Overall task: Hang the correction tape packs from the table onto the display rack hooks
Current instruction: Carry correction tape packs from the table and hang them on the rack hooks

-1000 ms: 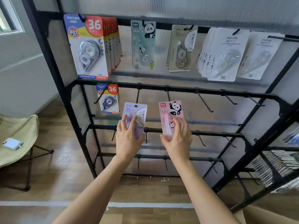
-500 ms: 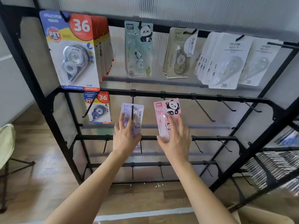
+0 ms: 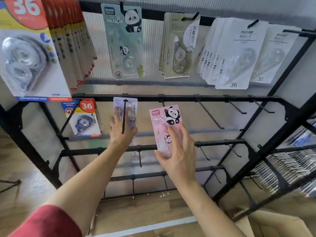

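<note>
Head view: the display rack (image 3: 289, 117) is read from its second rail (image 3: 181, 97). Just under that rail, left of its middle, the lilac pack (image 3: 132, 106) is seen behind a long hook (image 3: 123, 117) that crosses its face, so it is judged to be threaded. Under the rail and a little further right, the pink panda pack (image 3: 162, 129) is held below the next hook (image 3: 162, 103), not yet on it.

The left hand (image 3: 122, 134) is laid on the lilac pack with fingers nearly straight; any grip by the thumb cannot be told. The right hand (image 3: 178, 156) is spread, and the pink panda pack is pinched at its lower end between thumb and fingers.

Held so low, the card's top could waver and the hook be missed, or the hanging hole be torn if forced. The lilac pack could be dragged forward if the long hook is snagged when the fingers are drawn away.
</note>
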A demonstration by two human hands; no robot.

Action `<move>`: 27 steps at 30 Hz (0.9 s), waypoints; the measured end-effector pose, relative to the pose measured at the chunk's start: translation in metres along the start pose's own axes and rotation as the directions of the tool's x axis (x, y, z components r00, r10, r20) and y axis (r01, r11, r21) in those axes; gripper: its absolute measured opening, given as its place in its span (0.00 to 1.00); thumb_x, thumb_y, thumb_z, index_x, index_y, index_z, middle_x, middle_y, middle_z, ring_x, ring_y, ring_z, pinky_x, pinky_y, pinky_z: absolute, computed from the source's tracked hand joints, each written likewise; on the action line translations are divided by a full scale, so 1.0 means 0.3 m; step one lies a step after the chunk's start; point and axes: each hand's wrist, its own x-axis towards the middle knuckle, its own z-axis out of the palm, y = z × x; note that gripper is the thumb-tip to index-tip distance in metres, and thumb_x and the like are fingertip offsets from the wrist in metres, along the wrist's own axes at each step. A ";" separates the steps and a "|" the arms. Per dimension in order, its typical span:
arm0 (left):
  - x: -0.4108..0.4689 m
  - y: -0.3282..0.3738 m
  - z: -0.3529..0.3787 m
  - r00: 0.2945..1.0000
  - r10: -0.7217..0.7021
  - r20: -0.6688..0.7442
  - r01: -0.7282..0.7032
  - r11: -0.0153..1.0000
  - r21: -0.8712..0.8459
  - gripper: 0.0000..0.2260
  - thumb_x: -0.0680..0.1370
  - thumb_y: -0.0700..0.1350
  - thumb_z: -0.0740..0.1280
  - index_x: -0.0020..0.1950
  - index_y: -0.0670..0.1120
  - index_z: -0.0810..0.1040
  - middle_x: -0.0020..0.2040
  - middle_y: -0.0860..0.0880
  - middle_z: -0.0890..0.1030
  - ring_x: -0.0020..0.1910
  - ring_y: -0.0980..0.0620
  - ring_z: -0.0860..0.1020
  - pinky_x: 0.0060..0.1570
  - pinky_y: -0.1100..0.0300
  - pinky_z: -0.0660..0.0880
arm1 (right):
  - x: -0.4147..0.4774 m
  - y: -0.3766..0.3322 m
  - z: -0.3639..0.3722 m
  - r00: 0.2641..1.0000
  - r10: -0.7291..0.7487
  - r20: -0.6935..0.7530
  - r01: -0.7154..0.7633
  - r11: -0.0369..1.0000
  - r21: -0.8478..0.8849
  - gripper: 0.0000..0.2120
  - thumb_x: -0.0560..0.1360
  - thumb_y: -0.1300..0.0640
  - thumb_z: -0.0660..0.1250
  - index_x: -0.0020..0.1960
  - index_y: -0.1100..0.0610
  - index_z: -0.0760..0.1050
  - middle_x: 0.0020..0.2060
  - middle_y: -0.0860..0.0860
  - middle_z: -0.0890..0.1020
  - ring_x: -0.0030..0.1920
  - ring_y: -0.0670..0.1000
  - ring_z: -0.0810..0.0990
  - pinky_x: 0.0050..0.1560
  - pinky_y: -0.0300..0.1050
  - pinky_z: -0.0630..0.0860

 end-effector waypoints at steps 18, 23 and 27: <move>-0.227 -0.075 -0.147 0.986 0.154 -0.059 -0.159 0.984 -0.084 0.39 0.74 0.49 0.72 0.78 0.48 0.53 0.78 0.42 0.51 0.76 0.39 0.53 0.71 0.43 0.56 | -0.057 -0.003 -0.031 0.998 0.059 0.006 -0.060 0.994 0.091 0.35 0.65 0.49 0.74 0.70 0.55 0.69 0.70 0.60 0.66 0.66 0.61 0.69 0.60 0.60 0.71; -0.319 -0.048 -0.196 0.947 0.281 -0.155 -0.304 0.941 -0.150 0.40 0.72 0.45 0.73 0.78 0.45 0.55 0.76 0.39 0.56 0.75 0.38 0.56 0.70 0.42 0.58 | -0.163 0.015 -0.049 0.996 0.094 -0.008 -0.093 0.994 0.047 0.39 0.63 0.51 0.79 0.69 0.56 0.68 0.70 0.62 0.67 0.68 0.63 0.68 0.63 0.60 0.66; -0.346 -0.007 -0.221 0.913 0.380 -0.148 -0.394 0.916 -0.076 0.37 0.73 0.44 0.72 0.77 0.45 0.56 0.77 0.42 0.56 0.75 0.38 0.56 0.72 0.43 0.56 | -0.202 0.019 -0.067 0.994 0.107 0.010 -0.107 0.994 0.036 0.39 0.62 0.52 0.80 0.69 0.57 0.69 0.70 0.62 0.67 0.68 0.63 0.69 0.63 0.59 0.65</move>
